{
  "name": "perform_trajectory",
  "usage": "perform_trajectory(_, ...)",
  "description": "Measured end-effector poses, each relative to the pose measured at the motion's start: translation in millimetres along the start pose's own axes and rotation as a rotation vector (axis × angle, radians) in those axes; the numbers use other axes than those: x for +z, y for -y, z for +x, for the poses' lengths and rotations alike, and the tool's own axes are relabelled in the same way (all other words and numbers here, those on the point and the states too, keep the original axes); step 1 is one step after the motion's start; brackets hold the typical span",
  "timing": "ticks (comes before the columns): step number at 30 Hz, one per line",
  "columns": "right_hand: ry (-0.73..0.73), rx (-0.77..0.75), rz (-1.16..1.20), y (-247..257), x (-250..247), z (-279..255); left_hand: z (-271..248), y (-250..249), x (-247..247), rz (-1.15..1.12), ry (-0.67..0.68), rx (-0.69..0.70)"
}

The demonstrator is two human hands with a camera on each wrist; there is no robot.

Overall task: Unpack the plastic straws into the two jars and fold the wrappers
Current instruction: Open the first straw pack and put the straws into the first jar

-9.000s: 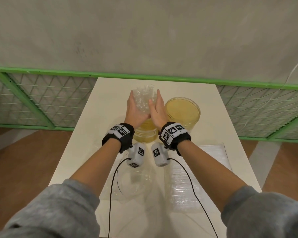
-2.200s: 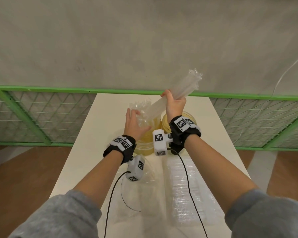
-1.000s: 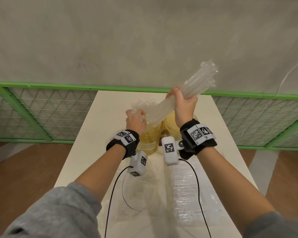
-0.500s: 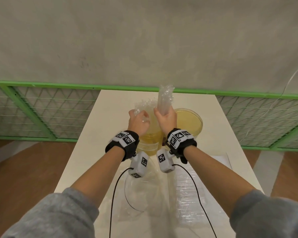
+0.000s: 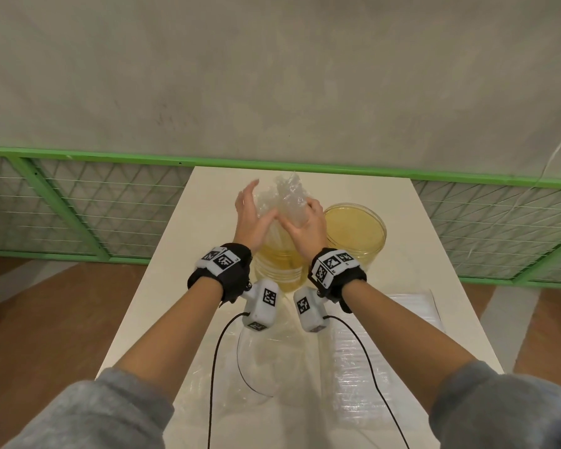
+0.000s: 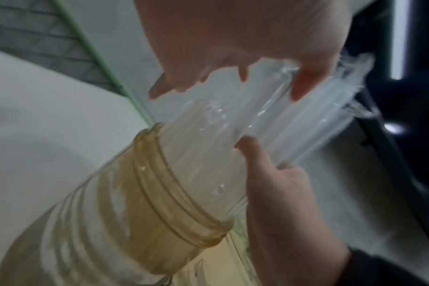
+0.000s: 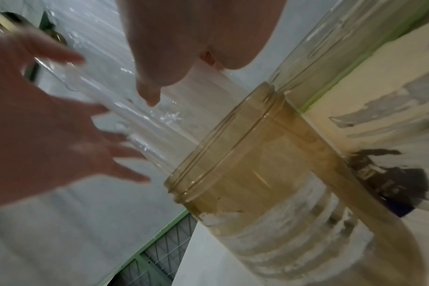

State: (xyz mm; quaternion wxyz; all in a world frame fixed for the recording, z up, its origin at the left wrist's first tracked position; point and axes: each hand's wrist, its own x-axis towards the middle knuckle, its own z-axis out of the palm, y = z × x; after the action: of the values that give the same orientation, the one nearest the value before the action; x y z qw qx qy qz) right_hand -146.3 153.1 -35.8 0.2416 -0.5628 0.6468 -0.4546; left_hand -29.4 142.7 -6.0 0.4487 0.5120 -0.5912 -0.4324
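Note:
A bundle of clear plastic straws (image 5: 284,197) stands upright in the left amber jar (image 5: 277,265), reaching well above its rim. My right hand (image 5: 305,218) grips the straws from the right, fingers curled round them. My left hand (image 5: 248,209) is flat and straight-fingered against their left side. In the left wrist view the straws (image 6: 257,123) run out of the jar (image 6: 159,193), and the left hand (image 6: 220,77) hovers spread over them. The right wrist view shows the jar (image 7: 245,164), the straws (image 7: 135,108) and the spread left hand (image 7: 49,125). The second amber jar (image 5: 355,231) stands open at the right.
Two clear plastic wrappers lie flat on the white table (image 5: 162,270) near me, one (image 5: 259,351) under my wrists and one (image 5: 382,335) to the right. Black cables trail from both wrist cameras. A green mesh railing (image 5: 78,202) runs behind the table.
My right hand swung a raised, tilted bundle of straws down and upright into the left jar. My left hand let go of the straws there and opened flat beside them.

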Motion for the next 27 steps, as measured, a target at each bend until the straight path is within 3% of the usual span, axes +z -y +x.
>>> perform_trajectory(3, 0.001, 0.046, 0.04, 0, 0, 3, -3, -16, 10, 0.094, 0.07, 0.261)
perform_trajectory(6, 0.028, 0.072, 0.001, 0, 2, 3, -3, -27, 26, 0.135, 0.109, 0.377)
perform_trajectory(10, 0.078, 0.03, 0.209, -3, -12, 5, 15, -8, 32, 0.349, 0.025, 0.332)
perform_trajectory(13, 0.075, -0.131, 0.163, -7, -24, 4, 19, 3, 32, 0.636, 0.118, 0.203)
perform_trajectory(16, 0.024, -0.221, 0.105, -15, -30, 1, 18, 6, 35, 0.878, 0.222, 0.204)
perform_trajectory(18, -0.038, -0.104, 0.145, -16, -31, 3, 16, 6, 31, 0.777, 0.189, 0.25)
perform_trajectory(21, 0.005, 0.101, 0.221, -16, -28, 13, 16, 11, 20, 0.505, -0.118, 0.276)
perform_trajectory(23, 0.09, 0.184, 0.236, -14, -23, 18, 13, 13, 14, 0.303, -0.231, 0.043)
perform_trajectory(25, 0.155, 0.262, 0.271, -12, -17, 22, 11, 13, 18, 0.066, -0.169, -0.213)
perform_trajectory(27, 0.196, 0.279, 0.288, -11, -10, 23, 8, 11, 25, 0.015, -0.067, -0.293)
